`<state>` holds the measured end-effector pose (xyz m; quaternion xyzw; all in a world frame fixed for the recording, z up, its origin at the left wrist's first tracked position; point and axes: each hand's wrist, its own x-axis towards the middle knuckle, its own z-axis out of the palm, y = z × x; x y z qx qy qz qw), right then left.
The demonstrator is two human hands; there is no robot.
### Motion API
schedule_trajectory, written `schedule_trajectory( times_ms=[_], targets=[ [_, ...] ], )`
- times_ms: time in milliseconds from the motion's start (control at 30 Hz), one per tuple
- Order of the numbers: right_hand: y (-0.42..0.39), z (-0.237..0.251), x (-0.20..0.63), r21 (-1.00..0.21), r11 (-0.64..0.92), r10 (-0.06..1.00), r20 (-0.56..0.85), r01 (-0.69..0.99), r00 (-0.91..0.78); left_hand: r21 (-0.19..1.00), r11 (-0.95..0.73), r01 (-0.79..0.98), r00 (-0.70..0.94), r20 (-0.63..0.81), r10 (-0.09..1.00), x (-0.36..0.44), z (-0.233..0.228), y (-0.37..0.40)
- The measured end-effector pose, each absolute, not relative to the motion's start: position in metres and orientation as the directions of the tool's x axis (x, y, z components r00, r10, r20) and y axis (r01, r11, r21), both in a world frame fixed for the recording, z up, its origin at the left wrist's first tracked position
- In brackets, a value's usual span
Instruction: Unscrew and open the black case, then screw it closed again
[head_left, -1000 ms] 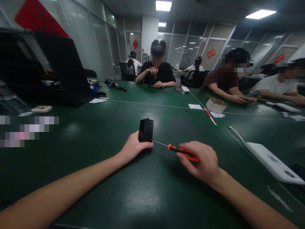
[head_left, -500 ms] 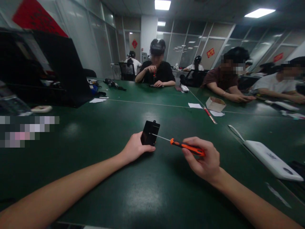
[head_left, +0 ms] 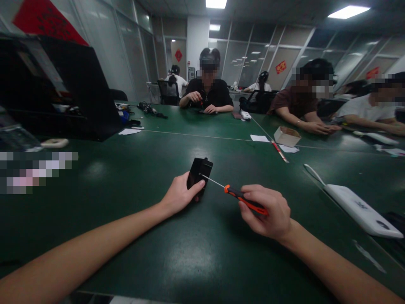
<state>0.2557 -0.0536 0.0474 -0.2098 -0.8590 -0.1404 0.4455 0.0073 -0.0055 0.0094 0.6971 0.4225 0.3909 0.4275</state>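
My left hand (head_left: 179, 195) grips a small black box-shaped device (head_left: 199, 172) and holds it tilted on the green table (head_left: 126, 202). My right hand (head_left: 268, 211) is closed around an orange-and-black screwdriver (head_left: 245, 200). Its thin metal shaft points left and up, and the tip touches the face of the black device. Both forearms reach in from the bottom of the view.
A white flat device with a cable (head_left: 357, 209) lies at the right. An open black case (head_left: 63, 88) stands at the left. A small cardboard box (head_left: 287, 136), papers and a red pen (head_left: 279, 152) lie further back. Several people sit around the far side of the table.
My left hand has tilted the black device from upright to leaning back. The screwdriver tip has moved from the device's lower right edge onto its face.
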Motion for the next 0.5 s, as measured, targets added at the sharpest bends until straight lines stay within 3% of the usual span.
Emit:
schedule_trajectory(
  times_ms=[233, 400, 500],
  targets=[
    [-0.056, 0.053, 0.256, 0.051, 0.856, 0.263, 0.815, 0.515, -0.517, 0.892, -0.303, 0.336, 0.302, 0.203, 0.932, 0.007, 0.009, -0.005],
    [-0.058, 0.058, 0.256, 0.000, 0.790, 0.317, 0.856, 0.614, -0.408, 0.813, -0.387, 0.434, 0.303, 0.273, 0.913, 0.007, 0.009, -0.004],
    [-0.058, 0.056, 0.254, -0.040, 0.814, 0.315, 0.868, 0.579, -0.383, 0.805, -0.399, 0.438, 0.305, 0.284, 0.909, 0.006, 0.008, -0.004]
  ],
)
